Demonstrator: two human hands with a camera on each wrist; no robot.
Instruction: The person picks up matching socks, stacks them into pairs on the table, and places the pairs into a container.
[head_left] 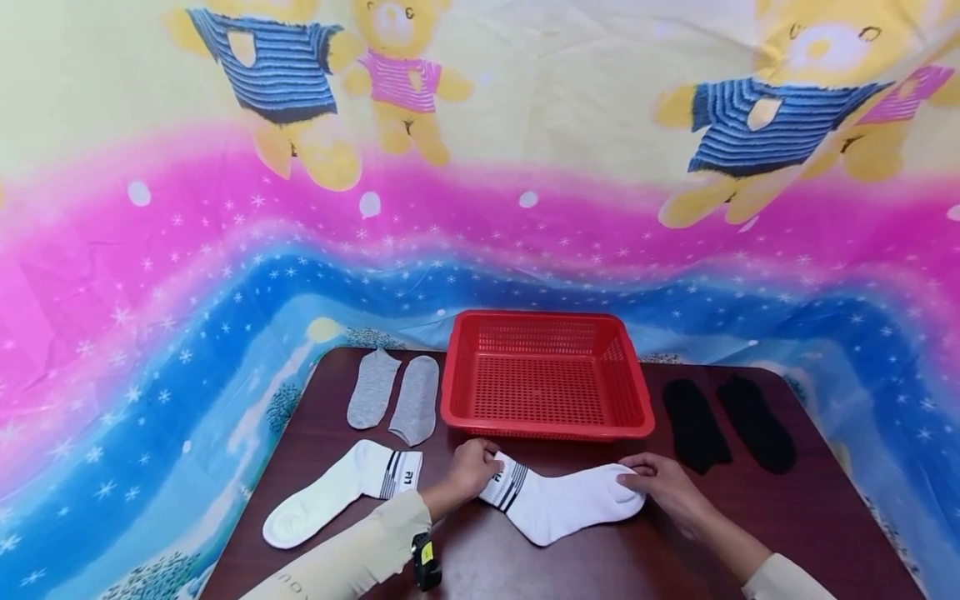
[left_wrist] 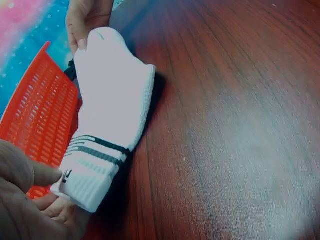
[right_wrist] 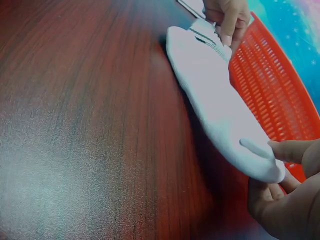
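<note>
A white crew sock [head_left: 566, 502] with black stripes at its cuff stretches between the two hands, just in front of the red basket. My left hand [head_left: 474, 468] pinches the cuff's edge between thumb and fingers, as the left wrist view also shows at the striped cuff [left_wrist: 92, 172]. At the other end, my right hand [head_left: 663, 483] pinches the toe; in the right wrist view the thumb lies on top of the toe [right_wrist: 262, 162] and the fingers beneath. A matching white sock [head_left: 337, 492] lies flat on the table, left of the left hand.
The red plastic basket [head_left: 547, 429] stands at the table's back middle. Two grey ankle socks [head_left: 373, 387] lie to its left, two black ankle socks [head_left: 693, 425] to its right. The dark wooden table [head_left: 480, 567] backs onto a patterned cloth [head_left: 525, 217].
</note>
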